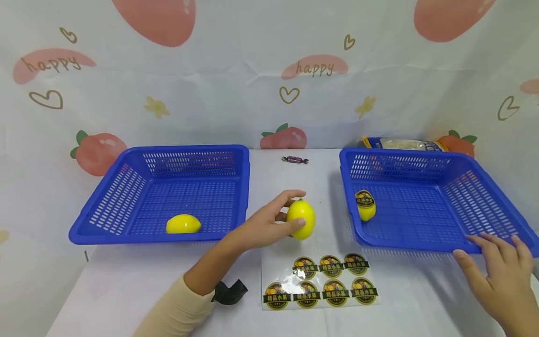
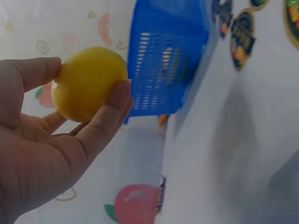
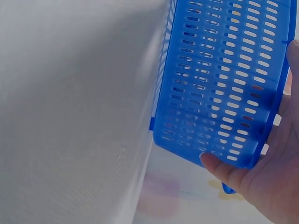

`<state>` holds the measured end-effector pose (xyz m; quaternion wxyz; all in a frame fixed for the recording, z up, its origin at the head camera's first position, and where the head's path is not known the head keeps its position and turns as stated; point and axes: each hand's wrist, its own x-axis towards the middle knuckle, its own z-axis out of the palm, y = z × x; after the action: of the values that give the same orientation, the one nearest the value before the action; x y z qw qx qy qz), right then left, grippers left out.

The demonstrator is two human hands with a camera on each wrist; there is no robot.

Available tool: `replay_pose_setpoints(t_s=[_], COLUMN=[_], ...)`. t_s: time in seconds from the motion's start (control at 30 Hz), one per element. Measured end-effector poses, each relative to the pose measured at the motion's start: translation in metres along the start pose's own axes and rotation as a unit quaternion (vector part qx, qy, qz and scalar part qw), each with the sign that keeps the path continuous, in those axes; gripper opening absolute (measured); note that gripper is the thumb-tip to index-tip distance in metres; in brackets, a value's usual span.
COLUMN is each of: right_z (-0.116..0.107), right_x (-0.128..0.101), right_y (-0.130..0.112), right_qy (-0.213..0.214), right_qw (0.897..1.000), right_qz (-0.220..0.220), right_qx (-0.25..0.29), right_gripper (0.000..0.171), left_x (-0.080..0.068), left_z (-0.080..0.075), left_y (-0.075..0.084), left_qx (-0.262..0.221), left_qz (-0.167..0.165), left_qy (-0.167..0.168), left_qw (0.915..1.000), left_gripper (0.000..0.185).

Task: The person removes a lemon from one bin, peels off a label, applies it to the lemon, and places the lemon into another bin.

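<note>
Two blue baskets flank the hands. Left hand (image 1: pixel 263 227) pinches a bare lemon (image 1: pixel 301 219) just above the sticker sheet (image 1: pixel 320 282); keep it steady there. Right hand (image 1: pixel 501 271), fingers spread, rests on the right basket (image 1: pixel 429 206) rim, bracing it.

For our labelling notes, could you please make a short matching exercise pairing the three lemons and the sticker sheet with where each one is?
Things:
1. Bare lemon
2. Stickered lemon
3. Held lemon
4. Sticker sheet

Places:
A. In the right basket
B. Flat on the table, between the two hands
C. In the left basket
D. In the left hand, above the table between the baskets

Pairs: 1-C, 2-A, 3-D, 4-B. The right hand rests on the right basket's near rim and holds no lemon.
</note>
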<state>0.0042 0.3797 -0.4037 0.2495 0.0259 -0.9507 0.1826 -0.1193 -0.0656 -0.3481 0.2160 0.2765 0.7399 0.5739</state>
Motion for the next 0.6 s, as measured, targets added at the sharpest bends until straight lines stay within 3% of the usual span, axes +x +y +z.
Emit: replay_pose_setpoints(t_s=[0.2, 0.47, 0.6], right_z=[0.000, 0.000, -0.001], right_x=[-0.001, 0.000, -0.001], right_y=[0.000, 0.000, -0.001], right_qy=[-0.005, -0.007, -0.019], right_qw=[1.000, 1.000, 0.999], right_qz=[0.012, 0.015, 0.026], right_qx=[-0.007, -0.007, -0.016], right_gripper=[0.062, 0.063, 0.065], left_x=[0.005, 0.013, 0.017], left_z=[0.011, 0.011, 0.010], left_y=[-0.016, -0.041, -0.052], left_qx=[-0.015, -0.005, 0.004], left_qz=[-0.027, -0.076, -0.079], left_qy=[-0.002, 0.032, 0.044], left_qw=[0.9995, 0.9966, 0.9959], left_gripper=[0.048, 0.049, 0.051])
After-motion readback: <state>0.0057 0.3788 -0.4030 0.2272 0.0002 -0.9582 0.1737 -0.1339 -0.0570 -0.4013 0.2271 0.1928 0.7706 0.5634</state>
